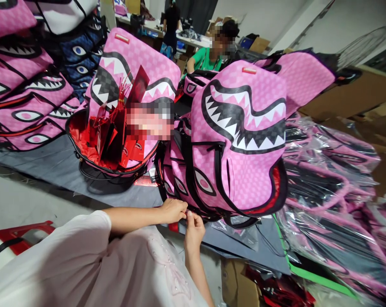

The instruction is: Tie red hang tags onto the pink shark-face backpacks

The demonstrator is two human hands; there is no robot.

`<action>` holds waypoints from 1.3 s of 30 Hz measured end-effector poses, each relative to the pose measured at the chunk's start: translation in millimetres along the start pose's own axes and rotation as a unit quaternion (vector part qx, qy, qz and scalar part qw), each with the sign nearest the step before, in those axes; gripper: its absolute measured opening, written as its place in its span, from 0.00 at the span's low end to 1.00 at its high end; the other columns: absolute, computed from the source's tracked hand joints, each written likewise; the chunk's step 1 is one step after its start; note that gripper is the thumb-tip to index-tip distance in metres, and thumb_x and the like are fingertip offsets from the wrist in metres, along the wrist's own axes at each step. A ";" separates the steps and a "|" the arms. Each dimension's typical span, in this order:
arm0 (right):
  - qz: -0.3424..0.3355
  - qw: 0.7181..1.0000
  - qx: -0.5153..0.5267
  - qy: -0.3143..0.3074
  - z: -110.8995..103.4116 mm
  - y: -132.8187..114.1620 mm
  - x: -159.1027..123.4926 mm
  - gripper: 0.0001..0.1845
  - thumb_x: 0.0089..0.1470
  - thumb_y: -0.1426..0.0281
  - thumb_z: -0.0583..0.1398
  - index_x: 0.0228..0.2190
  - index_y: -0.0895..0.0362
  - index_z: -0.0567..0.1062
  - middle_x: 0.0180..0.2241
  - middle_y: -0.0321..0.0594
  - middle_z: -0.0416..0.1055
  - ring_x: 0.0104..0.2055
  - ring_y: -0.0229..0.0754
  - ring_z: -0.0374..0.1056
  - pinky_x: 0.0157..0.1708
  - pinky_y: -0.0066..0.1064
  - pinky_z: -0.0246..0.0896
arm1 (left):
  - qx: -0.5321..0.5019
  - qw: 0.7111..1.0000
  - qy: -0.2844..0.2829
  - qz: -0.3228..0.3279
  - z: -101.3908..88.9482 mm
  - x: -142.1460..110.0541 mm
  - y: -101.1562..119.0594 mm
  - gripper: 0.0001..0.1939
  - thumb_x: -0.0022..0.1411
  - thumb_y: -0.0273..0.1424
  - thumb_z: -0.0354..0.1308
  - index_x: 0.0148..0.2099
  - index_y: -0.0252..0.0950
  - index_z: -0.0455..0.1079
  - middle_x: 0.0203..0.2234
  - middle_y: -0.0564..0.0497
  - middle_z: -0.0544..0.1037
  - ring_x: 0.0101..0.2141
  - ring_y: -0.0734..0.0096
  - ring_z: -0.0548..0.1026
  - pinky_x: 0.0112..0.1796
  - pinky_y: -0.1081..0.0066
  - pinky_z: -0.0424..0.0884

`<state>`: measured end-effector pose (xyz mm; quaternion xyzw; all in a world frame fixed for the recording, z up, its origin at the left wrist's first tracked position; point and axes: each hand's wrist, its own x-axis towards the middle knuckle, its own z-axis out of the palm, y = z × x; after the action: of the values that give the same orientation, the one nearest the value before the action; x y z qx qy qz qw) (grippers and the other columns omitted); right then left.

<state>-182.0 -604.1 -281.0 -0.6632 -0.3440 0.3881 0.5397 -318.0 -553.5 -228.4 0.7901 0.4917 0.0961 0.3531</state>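
A pink checkered backpack [212, 170] with a shark-mouth print and cartoon eyes leans in front of me. At its near lower edge my left hand [174, 209] is closed, fingertips pinched together. Close beside it, my right hand [194, 228] also pinches with thumb and fingers. What sits between the fingertips is too small to make out. Just below the hands a bit of red [173, 227] shows. To the left stands an open pink bag [76, 140] with red lining, filled with a bunch of red hang tags [137, 149] on strings.
Stacked pink backpacks [30, 115] and blue ones [81, 68] rise at the left. Plastic-wrapped pink bags [324, 183] lie at the right. A cardboard box [236, 281] is below the grey table [61, 166]. A person in green [208, 59] is across the table.
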 end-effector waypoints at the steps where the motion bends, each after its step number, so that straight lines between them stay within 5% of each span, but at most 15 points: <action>1: -0.002 1.000 -0.002 -0.001 -0.3 -0.4 -0.1 0.24 0.42 0.50 0.66 0.27 0.59 0.75 0.24 0.35 0.70 0.27 0.37 0.62 0.31 0.30 0.58 | -0.008 1.000 -0.006 0.005 0.5 0.5 -0.7 0.06 0.62 0.35 0.58 0.40 0.39 0.72 0.39 0.51 0.81 0.41 0.64 0.78 0.39 0.71 0.69; 4: -0.008 1.000 -0.004 -0.005 -0.6 -2.8 -0.4 0.24 0.43 0.49 0.66 0.27 0.59 0.74 0.23 0.35 0.69 0.26 0.36 0.60 0.30 0.30 0.57 | -0.021 0.999 -0.031 0.019 1.6 1.3 -2.2 0.07 0.65 0.33 0.54 0.42 0.41 0.73 0.40 0.52 0.81 0.42 0.65 0.78 0.39 0.71 0.69; 8: -0.013 1.000 -0.021 -0.019 0.8 -6.5 -0.5 0.24 0.43 0.48 0.65 0.26 0.58 0.74 0.21 0.32 0.65 0.24 0.35 0.57 0.27 0.29 0.55 | -0.021 1.000 0.015 -0.015 0.0 0.7 -2.5 0.06 0.62 0.34 0.57 0.40 0.38 0.73 0.39 0.51 0.80 0.40 0.65 0.77 0.40 0.71 0.69; 12: -0.012 1.000 -0.017 -0.009 3.0 -8.1 -0.1 0.25 0.41 0.47 0.65 0.26 0.58 0.74 0.20 0.32 0.64 0.24 0.35 0.56 0.26 0.29 0.54 | -0.042 0.999 -0.022 0.023 -3.4 -1.3 -2.9 0.08 0.64 0.32 0.54 0.43 0.41 0.74 0.41 0.52 0.80 0.42 0.67 0.77 0.40 0.72 0.69; 17: 0.008 1.000 -0.006 -0.014 5.8 -8.5 -0.5 0.25 0.40 0.47 0.66 0.24 0.58 0.73 0.19 0.31 0.63 0.23 0.34 0.55 0.25 0.28 0.53 | -0.041 0.998 0.034 -0.021 -3.1 -2.8 -4.2 0.05 0.61 0.32 0.59 0.39 0.38 0.73 0.38 0.52 0.80 0.40 0.67 0.77 0.39 0.72 0.68; 21: 0.009 1.000 0.000 -0.010 6.7 -9.8 -1.5 0.26 0.40 0.47 0.67 0.24 0.58 0.73 0.19 0.31 0.63 0.23 0.34 0.55 0.25 0.28 0.53 | -0.072 0.997 -0.010 0.000 -2.9 -2.6 -4.9 0.07 0.64 0.33 0.56 0.42 0.42 0.74 0.38 0.54 0.81 0.41 0.68 0.77 0.39 0.73 0.68; 25: 0.010 1.000 0.004 -0.013 7.3 -11.3 -3.2 0.26 0.38 0.47 0.67 0.23 0.57 0.72 0.18 0.30 0.61 0.22 0.34 0.54 0.23 0.28 0.52 | -0.048 0.998 0.023 -0.032 -5.5 -3.4 -2.6 0.05 0.61 0.33 0.58 0.37 0.38 0.73 0.37 0.52 0.81 0.39 0.67 0.77 0.39 0.73 0.68; 39: 0.020 1.000 0.015 -0.005 7.1 -12.4 -2.1 0.27 0.37 0.46 0.67 0.23 0.58 0.72 0.18 0.29 0.61 0.22 0.33 0.53 0.23 0.28 0.51 | -0.026 0.999 -0.001 0.026 -7.4 -7.1 0.1 0.06 0.65 0.33 0.54 0.41 0.39 0.72 0.41 0.52 0.80 0.42 0.64 0.78 0.40 0.70 0.69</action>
<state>-189.6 -600.5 -269.4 -0.6597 -0.3275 0.4077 0.5397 -325.2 -556.1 -221.5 0.7935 0.4679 0.1168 0.3712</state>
